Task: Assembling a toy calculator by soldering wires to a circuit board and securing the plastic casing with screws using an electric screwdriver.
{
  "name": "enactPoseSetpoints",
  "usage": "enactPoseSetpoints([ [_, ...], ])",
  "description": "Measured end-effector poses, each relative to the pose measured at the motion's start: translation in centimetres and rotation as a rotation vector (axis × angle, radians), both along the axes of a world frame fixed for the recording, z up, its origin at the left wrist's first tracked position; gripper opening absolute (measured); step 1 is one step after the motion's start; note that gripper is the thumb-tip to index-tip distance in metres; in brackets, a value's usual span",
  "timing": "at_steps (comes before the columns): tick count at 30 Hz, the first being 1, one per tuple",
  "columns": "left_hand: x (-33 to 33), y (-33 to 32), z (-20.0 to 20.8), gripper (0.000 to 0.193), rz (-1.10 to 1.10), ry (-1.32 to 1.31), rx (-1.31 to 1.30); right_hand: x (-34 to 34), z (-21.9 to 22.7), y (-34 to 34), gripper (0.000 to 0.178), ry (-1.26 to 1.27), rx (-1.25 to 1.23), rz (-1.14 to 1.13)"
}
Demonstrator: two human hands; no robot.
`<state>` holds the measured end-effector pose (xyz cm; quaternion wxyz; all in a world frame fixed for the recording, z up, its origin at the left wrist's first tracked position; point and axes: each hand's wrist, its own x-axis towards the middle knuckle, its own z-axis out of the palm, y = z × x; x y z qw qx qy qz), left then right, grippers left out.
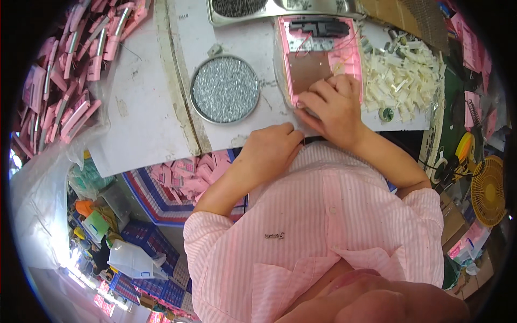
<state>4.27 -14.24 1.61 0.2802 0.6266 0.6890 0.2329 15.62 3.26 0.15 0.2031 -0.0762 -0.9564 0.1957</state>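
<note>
A pink plastic casing (353,59) lies on the table in front of me. It has a brown panel (308,69), a black part along its far end and thin red wires. My right hand (336,107) rests over the casing's near edge, fingers bent and closed. Whatever its fingertips pinch is hidden. To the left of it, my left hand (272,148) is at the table's front edge with its fingers curled together. Anything inside that hand cannot be seen. A round metal dish (225,90) full of small silvery pieces stands to the left of the casing.
Cream-white plastic parts (406,78) are heaped right of the casing, beside a small green-edged roll (386,113). A metal tray (280,8) holding dark screws sits at the far side. Pink parts (81,70) pile up at far left; a basket (156,207) below holds more.
</note>
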Motion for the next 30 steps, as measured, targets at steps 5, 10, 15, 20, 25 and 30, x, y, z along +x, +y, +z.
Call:
enactPoseSetpoints([
  [5, -2.2, 3.4, 0.6, 0.019, 0.271, -0.129, 0.226, 0.0, 1.9, 1.1, 0.021, -0.08, 0.0, 0.068],
  [10, -3.2, 2.9, -1.2, 0.015, 0.221, -0.046, 0.242, -3.2, 6.1, 13.8, 0.017, 0.122, -0.111, 0.165],
  [15, -3.3, 4.3, -0.2, 0.013, 0.17, -0.079, 0.24, -13.3, 10.5, 33.7, 0.028, 0.429, 0.449, -0.282],
  [20, -3.1, 4.2, -0.1, 0.013, 0.185, -0.078, 0.213, -20.6, 10.9, 41.9, 0.025, 0.28, -0.019, -0.292],
  [25, -2.9, 3.8, 0.0, 0.013, 0.219, -0.068, 0.227, -21.7, 11.4, 41.0, 0.026, 0.234, 0.047, -0.321],
  [30, -3.1, 4.3, -0.3, 0.013, 0.202, -0.051, 0.233, -19.1, 12.8, 39.4, 0.028, 0.341, 0.082, -0.306],
])
